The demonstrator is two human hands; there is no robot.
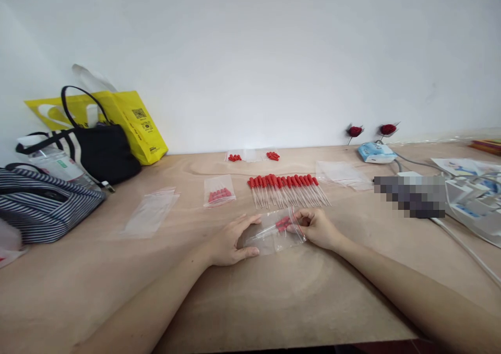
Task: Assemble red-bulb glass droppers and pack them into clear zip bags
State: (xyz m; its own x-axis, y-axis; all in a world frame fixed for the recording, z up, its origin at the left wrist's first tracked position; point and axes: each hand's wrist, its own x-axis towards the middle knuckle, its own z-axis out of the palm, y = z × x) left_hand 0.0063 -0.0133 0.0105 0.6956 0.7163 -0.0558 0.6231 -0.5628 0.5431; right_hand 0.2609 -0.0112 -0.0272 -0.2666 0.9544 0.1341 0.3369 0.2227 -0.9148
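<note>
A clear zip-lock bag [270, 245] lies in front of me, with glass droppers with red rubber bulbs [282, 224] inside it. The bulbs sit near the bag's red-lined mouth on the right. My left hand [234, 242] is at the bag's left end, thumb and fingers spread apart on either side of it. At the mouth, my right hand [316, 227] has its fingers closed on the bag's edge beside the bulbs. Whether those fingers also touch a bulb is unclear. Just beyond the bag lies a row of red-bulbed droppers [287, 189], side by side.
Behind are a bag of red bulbs [219, 191] and more red bulbs [273, 156] on plastic by the wall. Flat empty bags lie left [152, 212] and right [340, 172]. Handbags [105, 153] stand left; a tissue pack [376, 152] and cables [465, 249] lie right.
</note>
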